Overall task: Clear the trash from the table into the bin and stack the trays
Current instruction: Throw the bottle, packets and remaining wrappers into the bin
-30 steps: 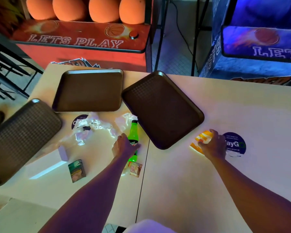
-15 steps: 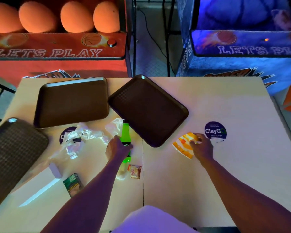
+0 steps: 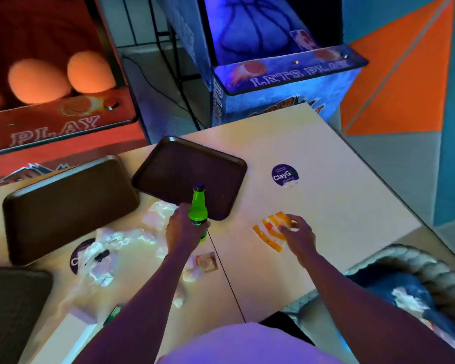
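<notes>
The left hand (image 3: 185, 229) is wrapped around the lower body of a green bottle (image 3: 199, 210) and holds it upright, its dark cap at the top; the bottle's neck stands in front of the near corner of a brown tray (image 3: 179, 169). Whether the bottle's base touches the counter (image 3: 339, 206) or is lifted just off it cannot be told. The right hand (image 3: 298, 232) pinches the far edge of an orange-and-white striped wrapper (image 3: 269, 232), thumb and fingers closed on it, while the rest of the wrapper lies flat on the counter just left of that hand.

To the left of the left hand, a second brown tray (image 3: 69, 206) lies flat, and the corner of a third tray (image 3: 13, 306) shows still farther left, nearer the person. Crumpled clear plastic (image 3: 116, 248) is spread over the counter between the second tray and the left forearm, partly covering a round dark sticker. Just below the left hand, right of the forearm, sits a small packet (image 3: 206, 262). A white box (image 3: 71, 334) lies left of the left forearm, close to the person. Beyond the right hand, a round purple sticker (image 3: 285, 175) is stuck to the counter. Below the right forearm, off the counter's edge, is a bin (image 3: 418, 261) with a thick rope rim, with some pale trash inside.
</notes>
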Motion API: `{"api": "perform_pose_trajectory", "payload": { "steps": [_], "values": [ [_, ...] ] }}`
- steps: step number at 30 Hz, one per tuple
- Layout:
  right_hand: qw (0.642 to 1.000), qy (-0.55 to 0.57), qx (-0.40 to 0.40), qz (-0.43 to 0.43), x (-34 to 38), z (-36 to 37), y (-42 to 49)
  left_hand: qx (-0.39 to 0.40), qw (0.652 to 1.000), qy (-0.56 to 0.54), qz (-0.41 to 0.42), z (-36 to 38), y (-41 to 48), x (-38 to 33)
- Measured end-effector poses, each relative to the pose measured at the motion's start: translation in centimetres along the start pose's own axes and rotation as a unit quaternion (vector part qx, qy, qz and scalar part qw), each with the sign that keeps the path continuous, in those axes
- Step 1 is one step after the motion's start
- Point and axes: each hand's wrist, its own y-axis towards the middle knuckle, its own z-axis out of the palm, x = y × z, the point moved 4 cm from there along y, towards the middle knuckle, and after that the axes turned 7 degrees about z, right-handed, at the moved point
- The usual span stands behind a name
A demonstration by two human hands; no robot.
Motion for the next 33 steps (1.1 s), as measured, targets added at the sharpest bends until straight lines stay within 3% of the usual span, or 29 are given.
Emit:
{"api": "perform_pose_trajectory", "payload": {
  "steps": [10, 19, 33],
  "values": [
    [0.989, 0.053, -0.091, 0.101, -9.8, -8.6, -6.6, 0.120, 0.983, -0.015, 0.135, 6.1, -4.3, -8.1],
    [0.946, 0.155, -0.185, 0.218, -21.9, -19.1, -9.0, 0.248, 0.931, 0.013, 0.268, 16.6, -11.4, -18.9],
    [0.871, 0.245, -0.266, 0.333, -41.3, -36.5, -8.2, 0.382, 0.872, 0.072, 0.297, 37.2, -23.3, -34.2]
  ]
}}
